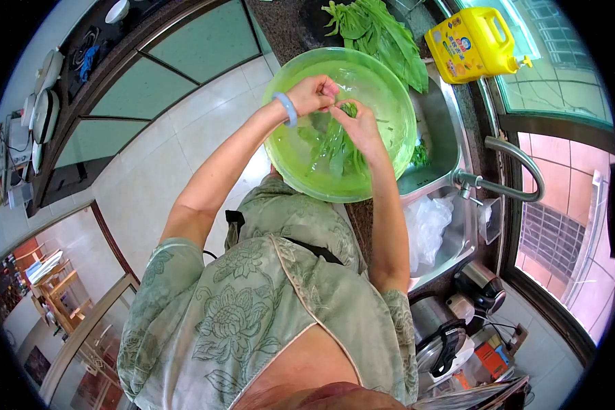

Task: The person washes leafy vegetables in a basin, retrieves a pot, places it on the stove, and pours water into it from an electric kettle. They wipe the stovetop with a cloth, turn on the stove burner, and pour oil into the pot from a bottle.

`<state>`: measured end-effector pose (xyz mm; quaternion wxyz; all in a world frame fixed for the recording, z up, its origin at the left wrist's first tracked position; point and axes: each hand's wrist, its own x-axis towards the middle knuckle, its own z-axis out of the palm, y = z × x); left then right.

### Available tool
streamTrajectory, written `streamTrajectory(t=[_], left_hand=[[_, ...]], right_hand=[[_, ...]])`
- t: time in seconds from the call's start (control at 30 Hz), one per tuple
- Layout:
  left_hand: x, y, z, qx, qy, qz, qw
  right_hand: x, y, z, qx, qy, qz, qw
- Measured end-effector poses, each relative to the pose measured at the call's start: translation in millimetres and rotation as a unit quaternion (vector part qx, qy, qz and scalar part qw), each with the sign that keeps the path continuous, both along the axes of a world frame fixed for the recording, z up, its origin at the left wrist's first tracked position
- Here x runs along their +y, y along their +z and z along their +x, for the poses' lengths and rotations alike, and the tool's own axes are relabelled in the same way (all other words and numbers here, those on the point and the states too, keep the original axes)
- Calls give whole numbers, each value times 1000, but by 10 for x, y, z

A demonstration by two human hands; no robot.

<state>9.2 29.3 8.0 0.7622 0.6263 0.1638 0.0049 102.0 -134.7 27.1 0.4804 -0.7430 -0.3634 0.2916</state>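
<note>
A green basin (290, 167) holds water and a bunch of leafy greens (335, 143), which hangs under the hands at the basin's middle; the sink (447, 109) beside it has green scraps (420, 154) in its nearer bowl and a clear plastic bag (428, 229) in the other; more leaves (383, 44) lie past the basin's far rim, near a yellow jug (468, 44) standing by the window; the faucet (516, 167) arches at the sink's edge.

Both arms stretch forward, bringing the 2 hands close together above the basin; the left hand (312, 94), below whose wrist sits 1 pale bracelet (286, 109), has its fingers curled inward, and I cannot tell whether they close on anything; the right hand (360, 128) comes from the sink side, its thumb and fingers pinched on the greens, tips nearly meeting the left's.
</note>
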Motion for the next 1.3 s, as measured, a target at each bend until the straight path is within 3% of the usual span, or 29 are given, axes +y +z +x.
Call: streamTrajectory(t=[0.17,0.23,0.43,0.53,0.6,0.63,0.7,0.77,0.83,0.87,0.9,0.93,0.97,1.1,1.17,1.3], left_hand=[[-115,112,97,-12,47,64,997],[-132,159,154,-44,33,146,988],[-438,466,379,-58,128,49,989],[-560,596,490,-66,122,60,988],[-647,604,589,-86,103,15,991],[-671,602,623,-105,91,-27,990],[-737,575,639,-111,79,-14,991],[-755,536,644,-118,69,-1,991],[-659,408,593,-113,89,188,972],[-599,375,564,-114,85,187,972],[-528,384,518,-70,8,361,930],[-466,377,468,-24,-69,521,851],[-529,332,319,-49,-58,611,788],[-737,157,159,-107,-95,595,791],[-827,45,171,52,-149,593,789],[-661,-27,241,84,-184,521,829]], right_hand=[[-17,187,38,-60,-26,-102,993],[-21,369,23,-88,-40,-128,987],[-71,522,53,-120,-166,-131,970],[-125,510,84,-41,-220,-32,974],[-196,499,74,91,-280,134,946],[-214,497,99,90,-284,135,945],[-264,488,156,246,-339,197,887],[-406,534,285,233,-347,223,881],[-575,695,413,223,-363,241,872],[-688,845,443,209,-378,221,874],[-843,848,570,188,-367,234,881],[-931,920,628,167,-354,246,886],[-1007,982,645,162,-343,272,885],[-1130,1338,582,161,-324,288,887],[-1127,1443,505,161,-307,275,897],[-1035,1195,473,193,-235,347,887]])
